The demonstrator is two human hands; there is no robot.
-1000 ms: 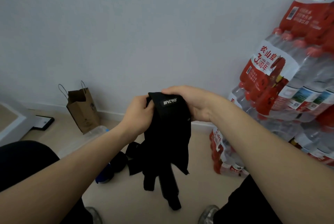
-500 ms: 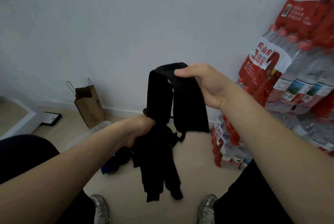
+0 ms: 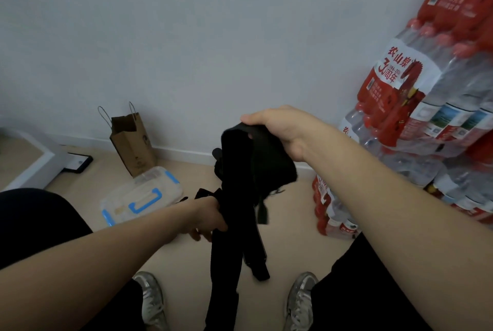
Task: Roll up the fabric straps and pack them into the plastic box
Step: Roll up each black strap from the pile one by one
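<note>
The black fabric straps (image 3: 253, 162) hang in mid-air in front of the person, above the floor and between the two knees. They look soft, light and limp: the bundle folds over itself at the top and its loose ends dangle freely towards the pale floor (image 3: 288, 237). That kind of webbing should roll easily, but it will probably slide apart and tangle unless one end is pinned flat. A good place to take hold is one free end, pinched flat between thumb and fingers, with the other hand keeping the length taut.

The right hand (image 3: 282, 130) grips the folded top of the bundle, thumb over it and fingers curled beneath, so the fabric drapes down and to the left from that hold. The left hand (image 3: 208, 218) sits lower, fingers closed round the hanging lengths about midway. The tails fall below it, one reaching down between the grey sneakers (image 3: 150, 301).

The clear plastic box with blue latches (image 3: 165, 186) lies on the floor to the left, apart from the straps, and its lid seems to be on. A brown paper bag (image 3: 133, 143) stands just behind it against the wall. Shrink-wrapped packs of bottled water (image 3: 426, 122) are stacked on the right.
</note>
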